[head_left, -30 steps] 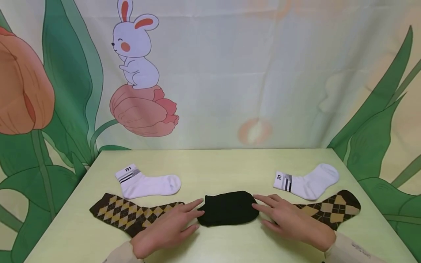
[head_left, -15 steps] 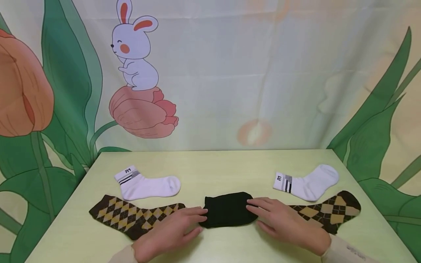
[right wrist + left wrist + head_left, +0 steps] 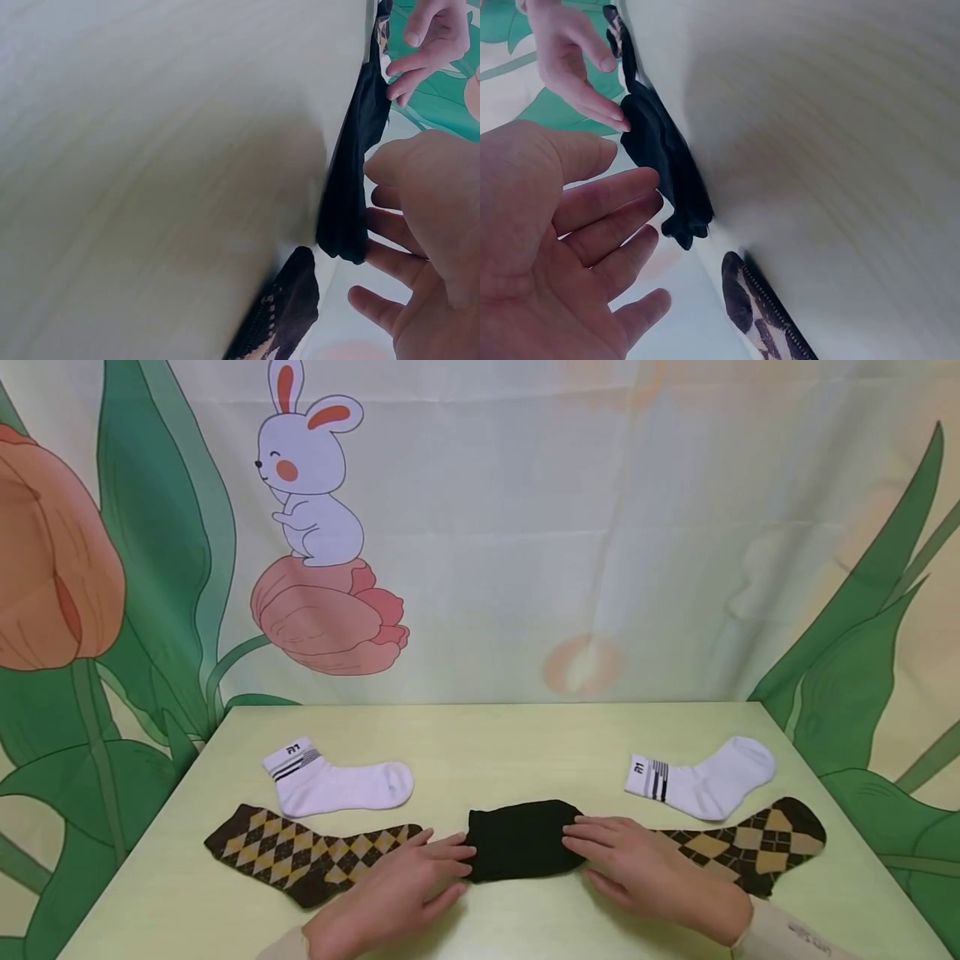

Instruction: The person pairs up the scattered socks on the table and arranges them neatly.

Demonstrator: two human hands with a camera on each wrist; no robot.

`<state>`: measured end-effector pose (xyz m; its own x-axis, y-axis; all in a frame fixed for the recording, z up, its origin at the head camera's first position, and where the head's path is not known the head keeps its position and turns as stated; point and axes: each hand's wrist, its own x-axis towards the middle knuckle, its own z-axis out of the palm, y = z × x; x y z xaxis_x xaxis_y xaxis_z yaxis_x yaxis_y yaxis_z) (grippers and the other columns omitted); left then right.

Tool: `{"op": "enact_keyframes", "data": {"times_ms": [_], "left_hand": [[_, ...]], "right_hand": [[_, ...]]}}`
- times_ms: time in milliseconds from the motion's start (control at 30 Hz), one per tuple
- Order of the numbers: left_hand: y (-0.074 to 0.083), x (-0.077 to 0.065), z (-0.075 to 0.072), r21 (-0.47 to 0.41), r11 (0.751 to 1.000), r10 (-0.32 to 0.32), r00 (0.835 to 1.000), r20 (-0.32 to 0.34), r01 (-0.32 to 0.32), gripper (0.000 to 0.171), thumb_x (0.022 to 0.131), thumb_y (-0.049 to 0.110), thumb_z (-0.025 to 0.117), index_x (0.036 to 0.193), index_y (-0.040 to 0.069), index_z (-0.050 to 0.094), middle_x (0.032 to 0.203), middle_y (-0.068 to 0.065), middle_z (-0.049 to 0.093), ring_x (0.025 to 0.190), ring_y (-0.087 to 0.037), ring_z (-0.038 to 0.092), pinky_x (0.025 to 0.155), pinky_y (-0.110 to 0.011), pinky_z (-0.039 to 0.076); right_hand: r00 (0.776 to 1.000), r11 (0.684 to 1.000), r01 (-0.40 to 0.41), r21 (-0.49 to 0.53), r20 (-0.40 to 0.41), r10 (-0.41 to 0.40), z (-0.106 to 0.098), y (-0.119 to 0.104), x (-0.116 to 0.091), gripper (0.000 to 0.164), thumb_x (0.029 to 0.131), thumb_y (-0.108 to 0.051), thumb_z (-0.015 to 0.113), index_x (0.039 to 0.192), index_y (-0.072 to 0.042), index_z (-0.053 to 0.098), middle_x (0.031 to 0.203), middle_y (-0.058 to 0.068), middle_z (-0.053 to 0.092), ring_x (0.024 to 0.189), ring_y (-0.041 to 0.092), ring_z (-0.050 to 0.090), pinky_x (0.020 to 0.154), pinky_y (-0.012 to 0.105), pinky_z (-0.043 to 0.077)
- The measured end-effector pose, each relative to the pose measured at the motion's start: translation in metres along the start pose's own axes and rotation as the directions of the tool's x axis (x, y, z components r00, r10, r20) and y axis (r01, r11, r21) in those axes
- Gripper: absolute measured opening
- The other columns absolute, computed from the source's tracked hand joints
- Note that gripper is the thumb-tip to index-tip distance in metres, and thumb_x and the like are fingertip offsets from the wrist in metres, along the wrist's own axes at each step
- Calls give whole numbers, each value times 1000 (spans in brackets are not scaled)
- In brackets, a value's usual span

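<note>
Black sock lies on the table. Left hand and right hand flank it, each grip loose, fingers extended.

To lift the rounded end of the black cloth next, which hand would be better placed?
Probably the right hand: its fingers are at the rounded end of the black cloth, while the left hand is at the opposite end.

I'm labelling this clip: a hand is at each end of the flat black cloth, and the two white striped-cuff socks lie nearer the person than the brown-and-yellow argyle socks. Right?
No: the head view shows the white socks farther from the person than the argyle socks. The left hand and right hand do flank the flat black cloth.
</note>
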<state>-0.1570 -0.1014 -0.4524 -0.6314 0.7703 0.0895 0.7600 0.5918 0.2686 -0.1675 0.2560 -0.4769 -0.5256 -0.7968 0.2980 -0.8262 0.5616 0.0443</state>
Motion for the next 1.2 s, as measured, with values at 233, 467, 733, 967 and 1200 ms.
{"op": "enact_keyframes", "data": {"times_ms": [233,467,733,967,1200], "left_hand": [[1,0,0,-14,1000,15,1000,0,-15,27,104,21,61,122,6,75,137,-7,66,135,-22,56,112,-53,41],[1,0,1,-6,1000,11,1000,14,-11,26,103,21,62,122,9,76,137,-8,65,131,-20,58,108,-41,46],[-1,1,1,-2,998,67,998,20,-67,22,101,19,64,115,8,77,133,-10,67,134,-24,57,110,-39,45],[0,0,2,-3,997,82,997,10,-82,21,101,18,65,115,7,77,133,-11,67,133,-27,57,110,-41,45],[1,2,2,17,999,51,998,34,-51,22,101,19,65,116,9,76,137,-11,65,135,-28,55,111,-43,43]], "right_hand": [[996,999,-40,33,78,37,-1,-2,0,44,95,-24,74,137,-10,66,142,8,61,130,29,58,101,47,51],[986,994,-86,69,147,76,-5,-5,0,43,99,-27,70,141,-22,64,144,7,60,130,31,57,101,51,50],[976,989,-107,104,200,85,-6,-5,-1,39,100,-27,67,139,-26,65,148,7,57,132,32,55,103,54,48],[975,991,-100,87,205,80,-5,-5,-1,39,100,-28,68,139,-25,65,149,7,56,132,33,55,101,54,49],[969,989,-112,93,231,88,-6,-6,0,39,100,-27,68,139,-25,65,149,8,56,133,33,55,102,54,49]]}}
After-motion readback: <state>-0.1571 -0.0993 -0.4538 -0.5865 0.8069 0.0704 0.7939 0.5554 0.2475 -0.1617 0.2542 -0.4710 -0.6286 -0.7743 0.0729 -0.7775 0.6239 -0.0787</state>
